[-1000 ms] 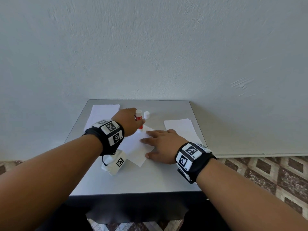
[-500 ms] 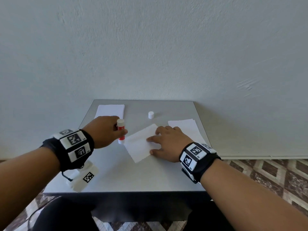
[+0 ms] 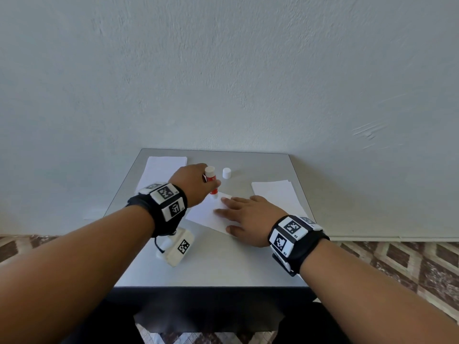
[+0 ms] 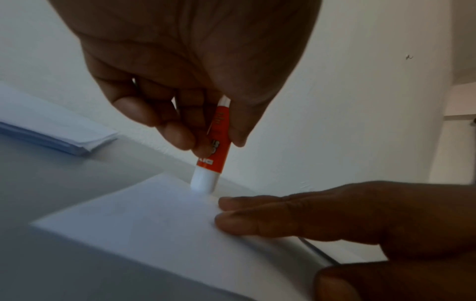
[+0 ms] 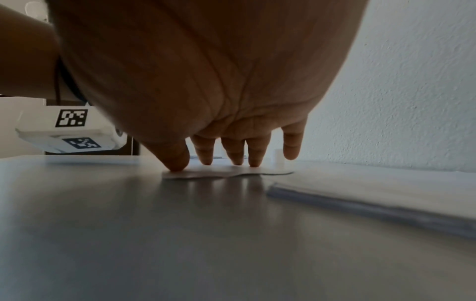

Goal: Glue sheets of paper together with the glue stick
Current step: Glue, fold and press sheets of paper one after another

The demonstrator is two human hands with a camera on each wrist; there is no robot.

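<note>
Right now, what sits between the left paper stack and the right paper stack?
In the head view, between the left paper stack and right paper stack: the left hand holding the glue stick, and the white cap standing on bare table.

Both forearms reached forward from the near edge. The left hand (image 3: 192, 183), farther and to the left, curled its fingers (image 4: 175, 130) downward in a grip. The right hand (image 3: 248, 217) lay flat, fingers (image 5: 233, 151) straight, pressing down.
</note>
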